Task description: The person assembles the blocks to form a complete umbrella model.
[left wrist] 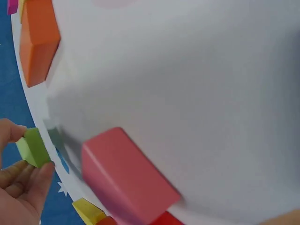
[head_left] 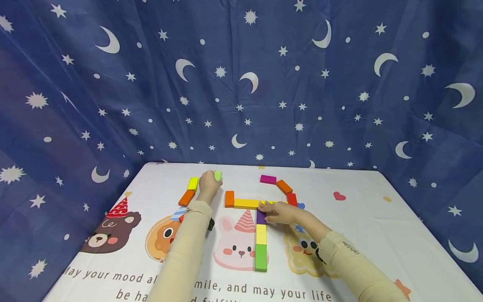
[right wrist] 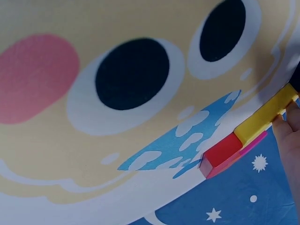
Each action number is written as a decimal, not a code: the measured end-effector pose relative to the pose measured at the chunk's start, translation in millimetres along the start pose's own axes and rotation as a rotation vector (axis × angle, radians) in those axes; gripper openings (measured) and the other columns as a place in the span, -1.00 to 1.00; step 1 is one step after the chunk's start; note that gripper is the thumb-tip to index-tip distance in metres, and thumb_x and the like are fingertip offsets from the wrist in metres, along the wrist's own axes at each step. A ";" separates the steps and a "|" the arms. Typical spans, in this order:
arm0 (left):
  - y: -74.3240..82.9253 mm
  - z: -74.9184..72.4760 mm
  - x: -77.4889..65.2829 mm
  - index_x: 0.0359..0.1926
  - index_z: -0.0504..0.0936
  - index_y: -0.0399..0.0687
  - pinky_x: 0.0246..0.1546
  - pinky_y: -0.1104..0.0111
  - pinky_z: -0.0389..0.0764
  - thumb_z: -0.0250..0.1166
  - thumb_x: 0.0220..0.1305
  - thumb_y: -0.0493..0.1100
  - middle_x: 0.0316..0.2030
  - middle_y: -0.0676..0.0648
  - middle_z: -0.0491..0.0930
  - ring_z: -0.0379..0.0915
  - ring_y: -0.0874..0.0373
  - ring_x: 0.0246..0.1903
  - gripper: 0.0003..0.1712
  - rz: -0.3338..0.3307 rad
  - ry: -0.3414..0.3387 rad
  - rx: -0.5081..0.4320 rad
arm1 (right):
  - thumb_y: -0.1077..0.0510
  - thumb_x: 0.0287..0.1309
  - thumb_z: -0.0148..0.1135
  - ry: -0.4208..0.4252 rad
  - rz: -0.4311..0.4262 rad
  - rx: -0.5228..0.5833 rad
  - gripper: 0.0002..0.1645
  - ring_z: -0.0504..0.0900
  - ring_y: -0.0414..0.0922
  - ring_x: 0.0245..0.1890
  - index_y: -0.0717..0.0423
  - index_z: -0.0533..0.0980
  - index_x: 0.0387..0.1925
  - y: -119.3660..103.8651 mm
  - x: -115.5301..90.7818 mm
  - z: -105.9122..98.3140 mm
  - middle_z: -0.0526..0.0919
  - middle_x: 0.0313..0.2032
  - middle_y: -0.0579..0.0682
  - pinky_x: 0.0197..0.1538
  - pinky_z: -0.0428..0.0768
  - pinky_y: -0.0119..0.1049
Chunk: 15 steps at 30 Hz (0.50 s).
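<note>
A light green block (head_left: 218, 175) is pinched between the thumb and fingers of my left hand (head_left: 209, 184), near the table's far edge. The left wrist view shows this green block (left wrist: 33, 147) at the fingertips. Close beside that hand lie a bright yellow block (head_left: 193, 183) and an orange block (head_left: 186, 198). My right hand (head_left: 281, 213) reaches over the corner where a yellow row (head_left: 246, 204) meets a purple block (head_left: 261, 216). Its fingers are extended and touch the blocks there. In the right wrist view, fingers (right wrist: 287, 124) rest along a yellow block (right wrist: 265, 112).
Below the purple block, pale yellow (head_left: 261, 234) and green (head_left: 260, 258) blocks continue a column. An orange block (head_left: 229, 199) ends the row at left. Magenta (head_left: 268, 179), orange (head_left: 284, 186) and red (head_left: 292, 199) blocks curve at right. My left sleeve partly hides another red block (head_left: 181, 218).
</note>
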<state>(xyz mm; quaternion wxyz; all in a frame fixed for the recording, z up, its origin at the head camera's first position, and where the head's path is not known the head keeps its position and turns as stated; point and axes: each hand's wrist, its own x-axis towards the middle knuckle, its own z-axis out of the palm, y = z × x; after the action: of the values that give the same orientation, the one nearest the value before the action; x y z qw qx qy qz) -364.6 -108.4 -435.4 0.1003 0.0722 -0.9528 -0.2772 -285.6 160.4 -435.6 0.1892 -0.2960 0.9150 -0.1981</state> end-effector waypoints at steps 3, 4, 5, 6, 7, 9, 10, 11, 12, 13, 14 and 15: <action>5.4 -1.8 0.4 -0.04 0.58 -0.41 -0.07 0.10 0.56 0.35 0.08 -0.20 -0.10 -0.32 0.63 0.57 -0.18 -0.11 -0.55 0.050 0.002 -0.052 | 0.08 0.23 0.18 0.002 0.008 0.001 -0.41 0.16 0.05 0.41 -0.07 0.34 0.30 0.7 0.7 0.0 0.27 0.36 0.04 0.37 0.26 0.01; 7.8 -1.9 0.7 0.00 0.56 -0.41 -0.02 0.10 0.55 0.35 0.09 -0.20 -0.06 -0.32 0.62 0.55 -0.18 -0.07 -0.53 0.058 -0.004 -0.074 | 0.08 0.23 0.18 0.003 0.009 0.001 -0.41 0.16 0.05 0.41 -0.07 0.34 0.30 1.1 1.0 0.1 0.27 0.36 0.04 0.36 0.26 0.01; 10.3 -2.1 1.1 0.03 0.55 -0.41 0.03 0.10 0.53 0.35 0.09 -0.21 -0.02 -0.32 0.60 0.54 -0.18 -0.02 -0.51 0.063 -0.010 -0.095 | 0.08 0.23 0.18 0.005 0.009 0.003 -0.41 0.16 0.05 0.41 -0.07 0.34 0.30 1.4 1.1 0.2 0.27 0.36 0.05 0.36 0.27 0.02; 12.9 -2.0 1.3 0.05 0.54 -0.41 0.07 0.09 0.51 0.34 0.10 -0.21 0.01 -0.32 0.59 0.52 -0.18 0.02 -0.49 0.067 -0.018 -0.111 | 0.07 0.23 0.18 0.005 0.011 0.002 -0.41 0.16 0.05 0.41 -0.07 0.34 0.30 1.9 1.3 0.2 0.27 0.36 0.04 0.36 0.27 0.01; 15.5 -1.8 1.4 0.06 0.53 -0.41 0.10 0.09 0.50 0.34 0.10 -0.22 0.03 -0.32 0.58 0.51 -0.18 0.04 -0.49 0.068 -0.030 -0.130 | 0.07 0.23 0.18 0.005 0.011 0.001 -0.41 0.16 0.04 0.41 -0.08 0.34 0.30 2.2 1.3 0.3 0.27 0.36 0.04 0.37 0.26 0.01; 20.4 -0.4 1.9 0.08 0.53 -0.40 0.11 0.09 0.49 0.34 0.10 -0.23 0.05 -0.31 0.57 0.50 -0.17 0.05 -0.48 0.066 -0.047 -0.163 | 0.08 0.23 0.18 0.006 0.004 0.003 -0.41 0.15 0.05 0.41 -0.06 0.34 0.30 2.6 0.8 0.1 0.28 0.36 0.04 0.37 0.25 0.01; 22.6 0.6 2.1 0.08 0.53 -0.40 0.11 0.09 0.49 0.34 0.09 -0.24 0.05 -0.31 0.57 0.50 -0.16 0.05 -0.48 0.066 -0.058 -0.178 | 0.08 0.23 0.18 0.006 -0.004 0.003 -0.41 0.16 0.06 0.41 -0.04 0.34 0.30 2.8 0.5 0.3 0.28 0.36 0.05 0.37 0.25 0.02; 24.9 1.5 2.2 0.08 0.53 -0.39 0.11 0.09 0.49 0.34 0.09 -0.24 0.05 -0.30 0.57 0.50 -0.15 0.05 -0.48 0.071 -0.070 -0.185 | 0.09 0.23 0.18 0.007 -0.013 0.000 -0.41 0.16 0.07 0.41 -0.03 0.34 0.30 3.0 0.3 0.4 0.29 0.35 0.06 0.36 0.25 0.03; 26.8 2.8 2.2 0.08 0.54 -0.38 0.09 0.10 0.50 0.34 0.09 -0.24 0.04 -0.30 0.58 0.51 -0.14 0.03 -0.48 0.079 -0.082 -0.187 | 0.09 0.23 0.18 0.007 -0.021 0.000 -0.41 0.17 0.08 0.40 -0.02 0.34 0.30 3.1 0.0 0.3 0.29 0.35 0.06 0.36 0.25 0.03; 28.7 3.9 2.3 0.10 0.53 -0.38 0.09 0.11 0.50 0.34 0.09 -0.24 0.04 -0.29 0.58 0.51 -0.13 0.02 -0.47 0.087 -0.097 -0.190 | 0.09 0.23 0.17 0.007 -0.029 0.000 -0.41 0.17 0.09 0.40 0.00 0.34 0.29 3.1 -0.2 0.4 0.29 0.35 0.07 0.36 0.25 0.04; 30.2 5.2 2.3 0.11 0.52 -0.37 0.09 0.12 0.50 0.35 0.09 -0.23 0.04 -0.29 0.58 0.51 -0.12 0.01 -0.47 0.098 -0.111 -0.185 | 0.09 0.24 0.17 0.008 -0.038 0.000 -0.42 0.17 0.09 0.40 0.02 0.34 0.29 3.1 -0.4 0.4 0.29 0.35 0.08 0.36 0.25 0.04; 31.4 6.4 2.4 0.11 0.52 -0.36 0.09 0.13 0.50 0.35 0.10 -0.23 0.03 -0.29 0.58 0.51 -0.10 0.01 -0.46 0.113 -0.126 -0.178 | 0.09 0.24 0.17 0.010 -0.044 -0.001 -0.42 0.18 0.10 0.39 0.04 0.35 0.29 3.1 -0.5 0.5 0.29 0.34 0.09 0.36 0.25 0.05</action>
<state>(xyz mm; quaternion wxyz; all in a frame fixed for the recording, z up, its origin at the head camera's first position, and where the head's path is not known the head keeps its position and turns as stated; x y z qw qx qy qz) -371.0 -79.2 -423.4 0.0617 -0.0083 -0.9314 -0.3585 -286.5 162.9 -437.4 0.1800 -0.3153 0.9093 -0.2035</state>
